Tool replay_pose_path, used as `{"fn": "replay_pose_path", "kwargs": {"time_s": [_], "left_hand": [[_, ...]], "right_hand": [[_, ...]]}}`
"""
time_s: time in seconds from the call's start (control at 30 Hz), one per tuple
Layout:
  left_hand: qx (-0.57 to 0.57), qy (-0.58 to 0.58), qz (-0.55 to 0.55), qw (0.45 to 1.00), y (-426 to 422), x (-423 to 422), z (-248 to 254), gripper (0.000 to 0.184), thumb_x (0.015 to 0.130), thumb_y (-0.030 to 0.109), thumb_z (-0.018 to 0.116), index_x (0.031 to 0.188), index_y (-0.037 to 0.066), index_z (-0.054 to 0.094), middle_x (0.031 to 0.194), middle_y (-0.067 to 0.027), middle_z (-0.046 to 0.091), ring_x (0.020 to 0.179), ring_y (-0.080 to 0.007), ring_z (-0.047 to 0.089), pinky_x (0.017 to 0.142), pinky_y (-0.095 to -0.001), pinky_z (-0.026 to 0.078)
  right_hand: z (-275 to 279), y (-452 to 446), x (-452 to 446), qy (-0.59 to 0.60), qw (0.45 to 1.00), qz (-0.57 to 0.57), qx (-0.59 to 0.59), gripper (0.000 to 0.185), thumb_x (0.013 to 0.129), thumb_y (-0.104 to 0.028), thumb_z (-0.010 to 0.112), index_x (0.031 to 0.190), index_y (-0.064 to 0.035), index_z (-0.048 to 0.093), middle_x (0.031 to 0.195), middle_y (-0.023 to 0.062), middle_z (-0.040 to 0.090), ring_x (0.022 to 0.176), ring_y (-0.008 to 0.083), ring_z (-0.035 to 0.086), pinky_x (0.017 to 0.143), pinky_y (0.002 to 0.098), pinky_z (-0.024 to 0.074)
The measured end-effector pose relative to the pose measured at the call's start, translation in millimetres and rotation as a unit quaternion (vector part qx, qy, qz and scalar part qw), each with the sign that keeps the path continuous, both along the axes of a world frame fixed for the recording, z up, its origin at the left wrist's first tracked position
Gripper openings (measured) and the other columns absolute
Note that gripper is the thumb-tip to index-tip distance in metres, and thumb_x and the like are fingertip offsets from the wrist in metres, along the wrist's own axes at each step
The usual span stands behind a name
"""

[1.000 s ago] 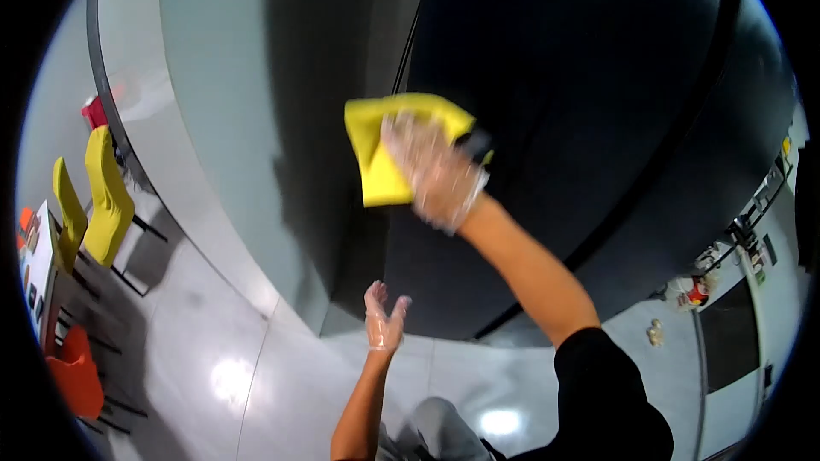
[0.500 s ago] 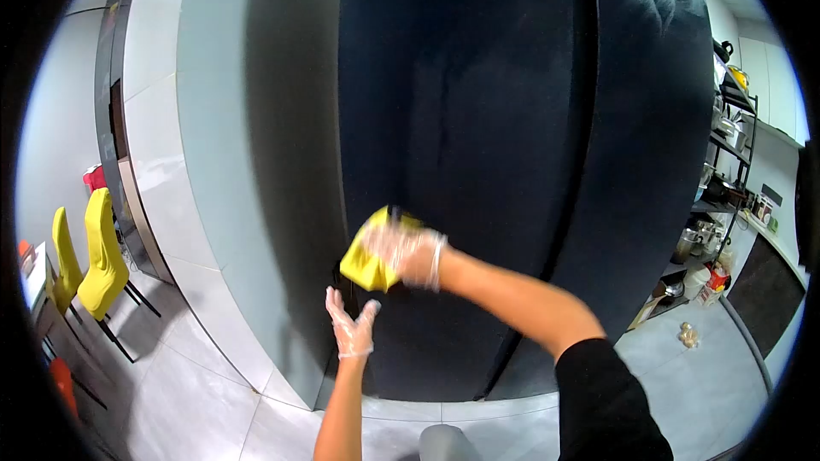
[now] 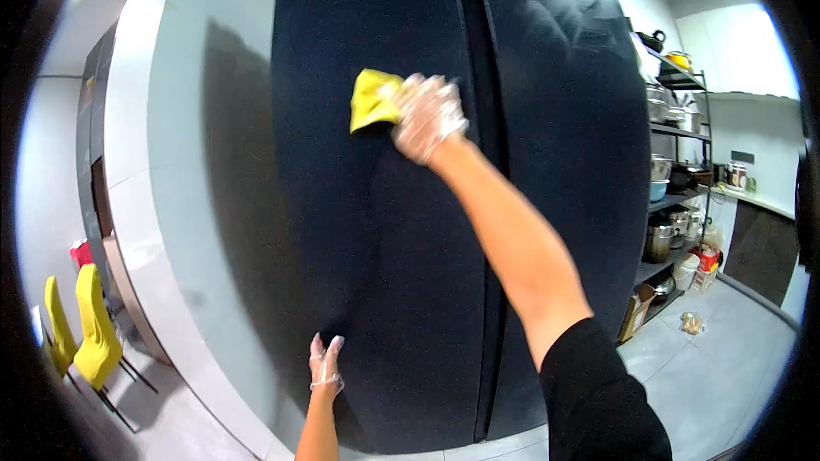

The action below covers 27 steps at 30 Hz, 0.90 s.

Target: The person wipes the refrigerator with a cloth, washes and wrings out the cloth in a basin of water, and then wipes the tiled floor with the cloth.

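A tall dark double-door refrigerator fills the middle of the view. My right hand, in a clear plastic glove, is up against the upper part of its left door. It presses a yellow cloth, which sticks out to the left of the fingers. Low by the left door's edge is my left hand, also gloved, with thumb and fingers apart and nothing in it.
A black shelf rack with pots stands at the right, near a counter. A small bundle lies on the floor there. Yellow chairs stand at the far left, beyond a pale wall.
The view has tilted up and shifted, showing more of the refrigerator and rack. My right hand has moved with the cloth to higher on the left door. My left hand stays low and open.
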State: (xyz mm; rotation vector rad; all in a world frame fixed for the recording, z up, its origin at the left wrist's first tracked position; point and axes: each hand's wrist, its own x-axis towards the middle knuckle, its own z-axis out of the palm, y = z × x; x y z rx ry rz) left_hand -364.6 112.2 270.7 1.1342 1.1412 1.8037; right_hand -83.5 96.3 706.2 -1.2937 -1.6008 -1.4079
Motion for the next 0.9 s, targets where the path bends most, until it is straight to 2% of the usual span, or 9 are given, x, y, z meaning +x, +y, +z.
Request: {"fn": "replay_pose_path", "kwargs": {"time_s": [0.17,0.33,0.43,0.57,0.6,0.67,0.8,0.87,0.9], "left_hand": [[0.041,-0.015,0.005,0.999,7.7,3.9,-19.1,0.083,0.097,0.033,0.070,0.157,-0.006,0.028,0.161,-0.0259,0.032,0.149,-0.0310,0.034,0.122,-0.0392,0.027],[0.041,-0.018,0.004,0.999,33.1,-5.4,-38.2,0.086,0.098,0.032,0.069,0.160,-0.004,0.021,0.165,-0.0246,0.027,0.152,-0.0303,0.029,0.124,-0.0391,0.021],[-0.023,0.054,0.018,0.998,10.0,-1.4,-13.7,0.088,0.097,0.033,0.070,0.160,-0.004,0.020,0.164,-0.0232,0.030,0.151,-0.0301,0.031,0.123,-0.0381,0.024],[-0.049,0.090,0.025,0.994,6.7,7.8,12.9,0.083,0.096,0.033,0.071,0.158,-0.001,0.028,0.155,-0.0232,0.044,0.140,-0.0324,0.046,0.117,-0.0396,0.034],[-0.069,0.108,0.032,0.991,-3.2,13.9,24.8,0.082,0.096,0.033,0.071,0.157,-0.001,0.030,0.153,-0.0234,0.047,0.138,-0.0331,0.049,0.115,-0.0403,0.036],[-0.013,0.104,0.056,0.993,22.0,5.6,-7.1,0.080,0.095,0.034,0.072,0.155,-0.002,0.034,0.146,-0.0231,0.053,0.131,-0.0336,0.054,0.112,-0.0409,0.039],[-0.028,0.088,0.071,0.993,19.3,4.6,-53.7,0.079,0.096,0.032,0.072,0.156,-0.002,0.033,0.146,-0.0231,0.053,0.132,-0.0329,0.052,0.114,-0.0393,0.037],[-0.018,0.027,0.038,0.999,23.2,8.6,-83.6,0.081,0.095,0.031,0.072,0.156,-0.001,0.032,0.146,-0.0225,0.054,0.132,-0.0322,0.052,0.115,-0.0389,0.036],[-0.009,0.036,0.045,0.998,23.7,9.5,-99.1,0.083,0.094,0.031,0.074,0.157,-0.001,0.030,0.149,-0.0233,0.051,0.135,-0.0336,0.051,0.115,-0.0396,0.036]], "right_hand": [[-200.3,20.5,-31.4,-0.219,0.955,0.183,-0.086,0.036,0.089,-0.022,0.058,0.122,-0.0082,0.067,0.115,0.0230,0.064,0.109,0.0389,0.063,0.097,0.0632,0.0476],[-382.2,80.2,-10.1,-0.466,0.781,0.410,-0.069,0.025,0.093,-0.029,0.056,0.109,-0.0106,0.062,0.112,0.0130,0.063,0.112,0.0279,0.063,0.102,0.0485,0.0507],[-272.6,70.4,17.1,-0.425,0.821,0.364,-0.115,0.019,0.090,-0.029,0.061,0.102,-0.0142,0.060,0.095,0.0076,0.063,0.091,0.0261,0.067,0.079,0.0459,0.0557],[-72.8,49.6,63.5,-0.182,0.957,0.216,0.070,0.009,0.090,-0.021,0.061,0.099,-0.0189,0.062,0.082,0.0108,0.061,0.077,0.0303,0.064,0.061,0.0451,0.0502],[-46.1,54.0,67.4,-0.091,0.993,0.020,0.075,0.022,0.087,-0.020,0.066,0.109,-0.0183,0.063,0.092,0.0149,0.060,0.085,0.0330,0.062,0.068,0.0446,0.0502],[-21.7,50.2,75.4,0.011,0.991,0.104,0.083,0.069,0.076,-0.020,0.079,0.140,-0.0198,0.054,0.112,0.0148,0.056,0.101,0.0330,0.057,0.084,0.0465,0.0476],[-85.1,74.4,34.9,0.113,0.959,0.148,0.215,0.055,0.082,-0.018,0.074,0.135,-0.0169,0.060,0.116,0.0187,0.056,0.108,0.0390,0.057,0.091,0.0561,0.0464],[-155.6,39.7,3.6,0.043,0.994,0.073,-0.067,0.032,0.090,-0.020,0.062,0.120,-0.0101,0.068,0.118,0.0247,0.059,0.106,0.0435,0.060,0.103,0.0658,0.0437],[-221.5,69.1,7.0,-0.130,0.956,0.223,0.138,0.036,0.085,-0.016,0.063,0.120,-0.0077,0.066,0.111,0.0213,0.062,0.096,0.0419,0.062,0.101,0.0626,0.0473]]}}
